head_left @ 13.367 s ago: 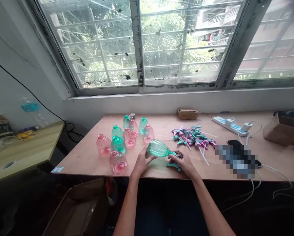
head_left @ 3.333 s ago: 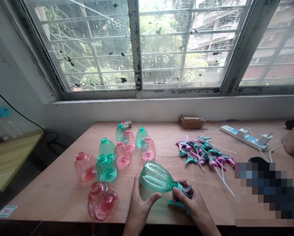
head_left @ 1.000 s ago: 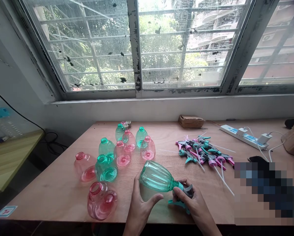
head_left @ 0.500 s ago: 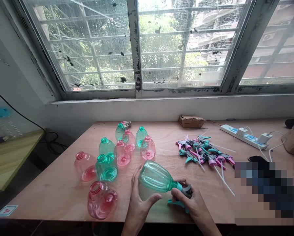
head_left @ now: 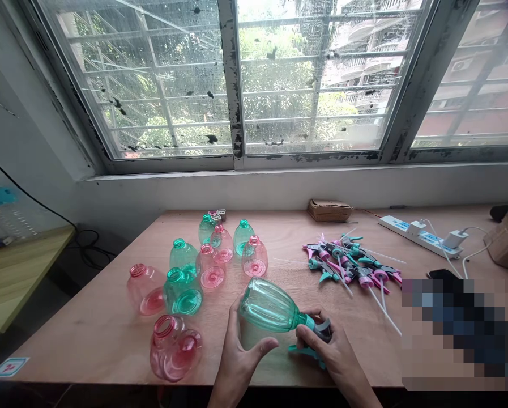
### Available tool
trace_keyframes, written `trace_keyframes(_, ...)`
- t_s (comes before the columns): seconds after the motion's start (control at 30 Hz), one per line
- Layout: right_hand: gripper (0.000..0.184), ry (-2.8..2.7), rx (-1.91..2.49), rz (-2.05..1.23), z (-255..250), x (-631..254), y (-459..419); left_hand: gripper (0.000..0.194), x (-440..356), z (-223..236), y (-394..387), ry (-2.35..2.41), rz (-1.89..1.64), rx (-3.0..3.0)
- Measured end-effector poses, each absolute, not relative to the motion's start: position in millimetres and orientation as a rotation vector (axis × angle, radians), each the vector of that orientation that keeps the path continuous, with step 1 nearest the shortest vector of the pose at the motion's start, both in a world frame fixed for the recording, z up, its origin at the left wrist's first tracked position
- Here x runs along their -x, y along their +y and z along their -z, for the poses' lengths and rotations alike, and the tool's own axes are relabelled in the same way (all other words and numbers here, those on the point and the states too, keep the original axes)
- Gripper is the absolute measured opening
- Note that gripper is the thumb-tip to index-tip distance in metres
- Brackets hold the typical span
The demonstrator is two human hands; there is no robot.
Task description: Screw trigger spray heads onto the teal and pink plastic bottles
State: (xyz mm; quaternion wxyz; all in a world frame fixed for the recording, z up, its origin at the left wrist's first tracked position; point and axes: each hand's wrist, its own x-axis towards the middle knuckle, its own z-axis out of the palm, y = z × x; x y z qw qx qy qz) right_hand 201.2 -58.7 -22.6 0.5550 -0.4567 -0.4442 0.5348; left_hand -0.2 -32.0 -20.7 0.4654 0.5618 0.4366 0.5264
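The person's left hand (head_left: 240,354) cups the belly of a green bottle (head_left: 267,306), thumb curled across its near side and fingers spread behind it. The bottle lies tilted above the near edge of the wooden table (head_left: 88,334), base toward 10 o'clock and neck toward 4 o'clock. The right hand (head_left: 332,354) closes around the spray head (head_left: 317,331) at that neck, fingers wrapped on the grey body and teal collar; the teal trigger juts out beneath the palm. Whether the collar is fully seated on the thread cannot be told, since the fingers cover the joint.

The bottle looks empty, thin-walled and clear, so it is probably very light and would dent under a hard squeeze. Its smooth skin may slip; the ribbed belly seems the surest place to grip, with the collar, not the trigger, as the second hold.

At 10 o'clock from the hands stands a cluster of pink and green bottles (head_left: 211,266), uncapped, one pink bottle (head_left: 175,345) lying nearest. At 1 o'clock lies a heap of spray heads (head_left: 351,263) with white dip tubes. Farther, at 2 o'clock, sits a power strip (head_left: 419,235), and a small cardboard box (head_left: 330,209) at 12 o'clock.
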Motion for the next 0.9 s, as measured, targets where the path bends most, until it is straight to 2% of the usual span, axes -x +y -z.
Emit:
trace_keyframes(0.2,0.035,-1.072,1.095,-1.251,24.0,-200.6,-59.4,0.063,-3.5,14.8,-30.1,1.132,-1.321,-1.312)
trace_keyframes(0.33,0.034,-1.024,1.076,-1.271,26.6,-202.4,-58.0,0.069,-4.2,14.8,-30.0,1.089,-1.324,-1.323)
trace_keyframes(0.5,0.034,-1.057,1.074,-1.278,22.2,-200.4,-59.6,0.087,-1.6,20.0,-31.8,1.091,-1.319,-1.346)
trace_keyframes(0.67,0.035,-1.072,1.066,-1.292,23.6,-200.2,-60.3,0.067,-0.2,21.3,-30.3,1.072,-1.298,-1.303)
trace_keyframes(0.9,0.032,-0.971,1.025,-1.264,27.6,-203.0,-58.0,0.078,-3.6,15.7,-35.2,1.117,-1.262,-1.445)
